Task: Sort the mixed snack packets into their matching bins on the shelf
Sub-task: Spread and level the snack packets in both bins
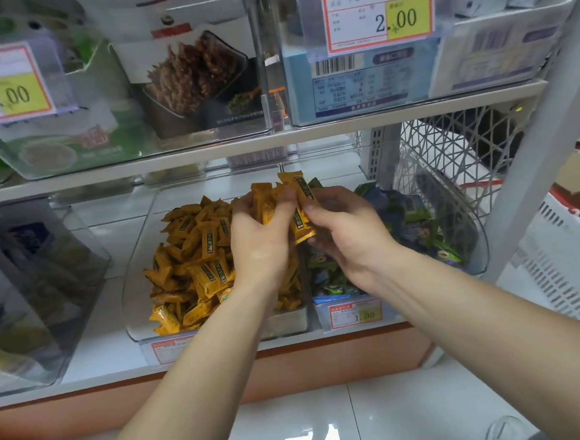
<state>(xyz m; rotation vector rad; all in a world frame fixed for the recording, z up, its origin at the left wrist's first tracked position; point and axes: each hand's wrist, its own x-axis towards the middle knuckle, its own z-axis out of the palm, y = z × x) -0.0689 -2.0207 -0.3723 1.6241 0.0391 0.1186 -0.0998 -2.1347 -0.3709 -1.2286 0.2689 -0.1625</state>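
Two clear bins stand side by side on the lower shelf. The left bin [132, 292] is full of yellow snack packets [195, 260]. The right bin [479, 241] holds green and blue packets [415, 218]. Above the divide between them, my left hand [262, 242] grips a bunch of yellow packets [263, 201]. My right hand [347, 229] pinches one yellow packet [301, 212] and has a green packet [315, 184] behind its fingers. The two hands touch at the fingertips.
A white shelf board [208, 153] runs just above the bins, with larger snack boxes and price tags on it. More clear bins sit at the far left [29, 289]. A white mesh basket [455, 153] and a slanted shelf post [537, 147] stand at the right. Tiled floor lies below.
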